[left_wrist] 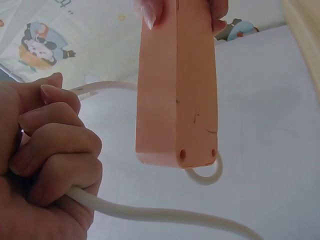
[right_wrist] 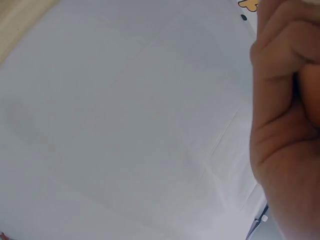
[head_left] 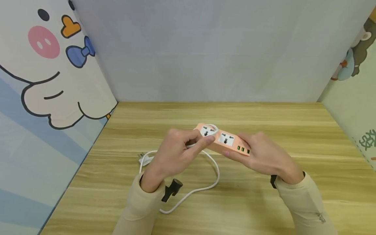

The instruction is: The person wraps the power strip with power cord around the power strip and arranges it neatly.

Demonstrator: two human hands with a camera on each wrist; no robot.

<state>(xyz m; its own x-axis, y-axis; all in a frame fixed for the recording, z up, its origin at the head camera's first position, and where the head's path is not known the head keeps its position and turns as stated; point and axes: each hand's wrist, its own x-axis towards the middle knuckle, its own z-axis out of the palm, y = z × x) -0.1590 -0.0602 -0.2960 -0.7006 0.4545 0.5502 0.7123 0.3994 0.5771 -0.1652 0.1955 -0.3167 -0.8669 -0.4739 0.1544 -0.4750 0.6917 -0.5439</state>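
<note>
An orange-pink power strip (head_left: 215, 146) with two white sockets and several USB ports is held above the table, tilted down to the right. My right hand (head_left: 261, 153) grips its USB end, thumb on the near side. At the other end, my left hand (head_left: 177, 151) grips the white cord (left_wrist: 145, 212), its fingers curled round it in the left wrist view. One bend of cord loops over the far-left end of the strip. More cord hangs below and curves across the table. The plug (head_left: 146, 160) lies left of my left hand. In the right wrist view only part of my right hand (right_wrist: 285, 110) shows.
The wooden table (head_left: 293, 127) meets a pale grey wall (head_left: 205, 52) at the back. Cartoon-printed panels stand at the left (head_left: 67, 98) and right (head_left: 349, 98). A black strap mount (head_left: 171, 190) sits at my left wrist.
</note>
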